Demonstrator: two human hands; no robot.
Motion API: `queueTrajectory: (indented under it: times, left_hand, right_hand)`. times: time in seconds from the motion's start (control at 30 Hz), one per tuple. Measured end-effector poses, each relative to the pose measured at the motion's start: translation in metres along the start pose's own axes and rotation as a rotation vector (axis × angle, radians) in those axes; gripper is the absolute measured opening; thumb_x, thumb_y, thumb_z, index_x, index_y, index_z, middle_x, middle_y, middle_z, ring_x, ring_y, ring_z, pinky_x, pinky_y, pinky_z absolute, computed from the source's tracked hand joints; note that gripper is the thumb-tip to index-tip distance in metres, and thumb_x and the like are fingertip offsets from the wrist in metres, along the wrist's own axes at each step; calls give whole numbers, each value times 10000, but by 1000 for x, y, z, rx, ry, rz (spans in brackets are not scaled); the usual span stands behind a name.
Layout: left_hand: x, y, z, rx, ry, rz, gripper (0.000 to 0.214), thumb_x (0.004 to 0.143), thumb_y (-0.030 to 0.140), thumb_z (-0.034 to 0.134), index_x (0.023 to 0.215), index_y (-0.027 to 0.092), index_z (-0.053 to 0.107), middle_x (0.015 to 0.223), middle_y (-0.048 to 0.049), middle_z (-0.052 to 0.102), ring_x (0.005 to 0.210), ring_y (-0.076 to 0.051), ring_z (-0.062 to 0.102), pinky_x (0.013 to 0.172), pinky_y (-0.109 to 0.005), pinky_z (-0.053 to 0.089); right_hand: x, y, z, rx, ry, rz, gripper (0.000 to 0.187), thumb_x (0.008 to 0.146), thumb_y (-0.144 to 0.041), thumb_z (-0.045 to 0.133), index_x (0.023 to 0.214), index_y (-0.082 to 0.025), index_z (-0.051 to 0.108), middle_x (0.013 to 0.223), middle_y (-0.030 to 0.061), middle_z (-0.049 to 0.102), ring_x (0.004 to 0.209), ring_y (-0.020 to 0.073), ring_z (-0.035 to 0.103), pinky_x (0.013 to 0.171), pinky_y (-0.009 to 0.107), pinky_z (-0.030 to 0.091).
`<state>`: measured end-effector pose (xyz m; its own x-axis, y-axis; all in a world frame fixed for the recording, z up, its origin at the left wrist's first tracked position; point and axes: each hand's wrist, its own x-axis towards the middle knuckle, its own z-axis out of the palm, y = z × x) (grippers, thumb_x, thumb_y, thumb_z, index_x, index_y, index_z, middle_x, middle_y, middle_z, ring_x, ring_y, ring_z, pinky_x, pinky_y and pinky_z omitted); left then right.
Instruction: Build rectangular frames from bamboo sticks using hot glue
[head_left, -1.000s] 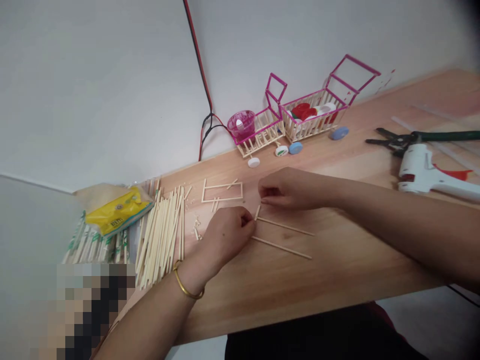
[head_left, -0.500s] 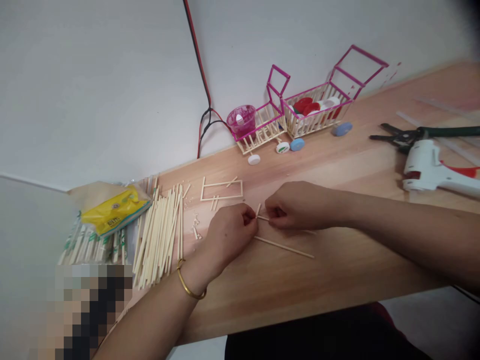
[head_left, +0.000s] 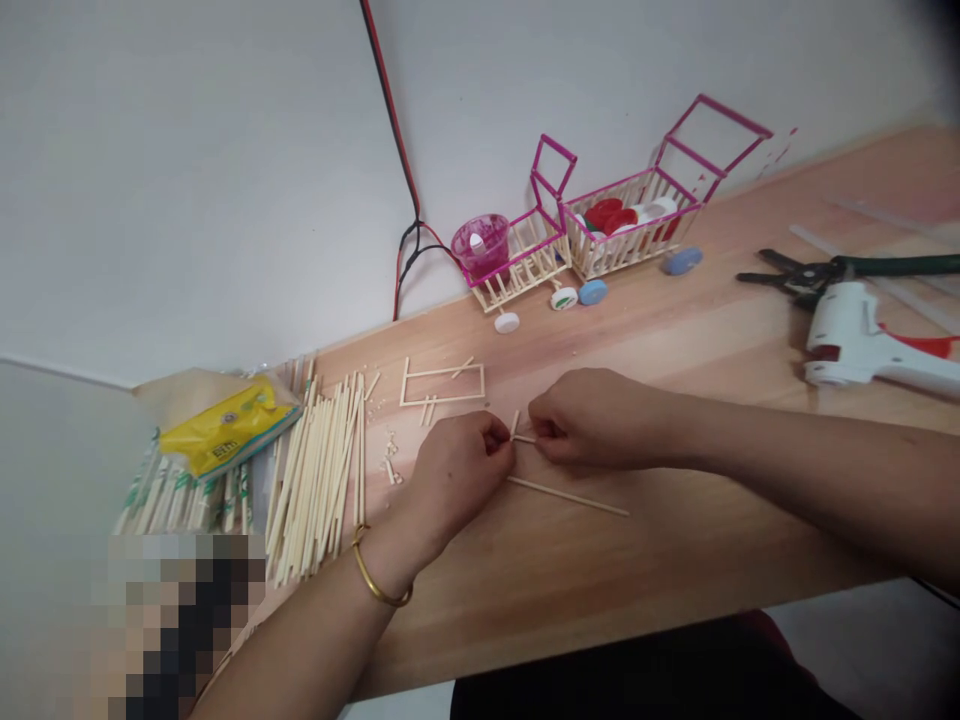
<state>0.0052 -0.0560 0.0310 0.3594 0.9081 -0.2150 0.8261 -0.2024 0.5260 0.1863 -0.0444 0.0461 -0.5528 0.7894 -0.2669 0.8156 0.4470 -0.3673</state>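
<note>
My left hand, with a gold bangle at the wrist, pinches the end of a thin wooden stick near the middle of the table. From the other side, my right hand has its fingers closed on the same wooden stick. A short stick piece meets it at an angle by my left fingertips; whether they are joined I cannot tell. Just below the hands a longer loose stick lies on the table. Behind them rests a flat rectangular stick frame, with short pieces beside it.
A pile of wooden sticks and a yellow packet lie at left. Against the wall stand a small stick cart holding a purple cup and a larger cart with bottle caps. At right are pliers and a glue gun.
Both hands keep their grip almost in place. A stick tip that stuck out below my right hand is no longer visible. The view has shifted very slightly.
</note>
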Motion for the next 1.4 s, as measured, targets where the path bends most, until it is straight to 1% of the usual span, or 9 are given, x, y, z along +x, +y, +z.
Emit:
queueTrajectory:
  times: [0.3, 0.5, 0.6, 0.7, 0.87, 1.03, 1.23, 1.4]
  left_hand:
    - [-1, 0, -1, 4, -12, 1, 152, 719, 205, 515, 765, 188, 658, 710, -17, 664, 653, -143, 570, 573, -239, 387]
    - [-1, -2, 1, 2, -2, 16, 151, 724, 201, 511, 769, 187, 654, 713, -24, 660, 648, -145, 569, 575, -244, 392]
    - [0, -2, 1, -3, -7, 10, 149, 722, 207, 518, 777, 189, 656, 712, -23, 660, 645, -146, 570, 571, -244, 392]
    - [-1, 0, -1, 13, -15, -1, 137, 720, 230, 535, 771, 189, 655, 712, -24, 662, 648, -151, 570, 565, -245, 390]
    - [-4, 4, -5, 138, -29, 3, 150, 740, 280, 539, 720, 186, 655, 706, -43, 663, 640, -159, 563, 578, -263, 384]
    - [-7, 6, -4, 215, -7, 13, 154, 746, 270, 525, 702, 192, 650, 702, -49, 665, 638, -167, 562, 578, -275, 371]
    - [-8, 8, 0, 231, 23, 0, 157, 747, 252, 515, 705, 188, 653, 708, -48, 669, 641, -167, 570, 571, -267, 372]
    - [-8, 10, -1, 225, 45, 7, 144, 749, 239, 525, 713, 187, 654, 713, -46, 669, 640, -164, 572, 581, -266, 380]
  right_hand:
    - [1, -1, 2, -1, 17, 10, 151, 708, -250, 510, 672, -204, 649, 689, 33, 672, 593, 164, 539, 511, 262, 271]
    - [1, -2, 0, 17, -8, 24, 142, 710, -244, 516, 675, -199, 646, 697, 37, 674, 599, 164, 547, 513, 262, 279]
    - [1, -1, 0, 19, 1, 21, 142, 712, -251, 512, 668, -199, 637, 695, 34, 672, 599, 165, 544, 513, 264, 280]
    - [-1, 0, -1, 35, 7, -1, 136, 714, -265, 516, 655, -199, 620, 678, 26, 660, 584, 154, 533, 513, 261, 278]
    - [-3, 2, -3, 71, 6, -26, 98, 689, -263, 544, 678, -194, 613, 679, 20, 652, 578, 143, 521, 508, 257, 287]
    - [0, 9, -6, 166, 13, -65, 143, 726, -273, 526, 734, -186, 639, 706, 17, 660, 596, 131, 532, 530, 244, 330]
    - [3, 18, -9, 249, 24, -131, 168, 753, -268, 506, 720, -170, 639, 680, 13, 649, 590, 121, 526, 541, 235, 344]
    - [6, 22, -12, 269, 37, -123, 173, 759, -271, 503, 729, -168, 638, 705, 17, 656, 614, 128, 536, 560, 238, 350]
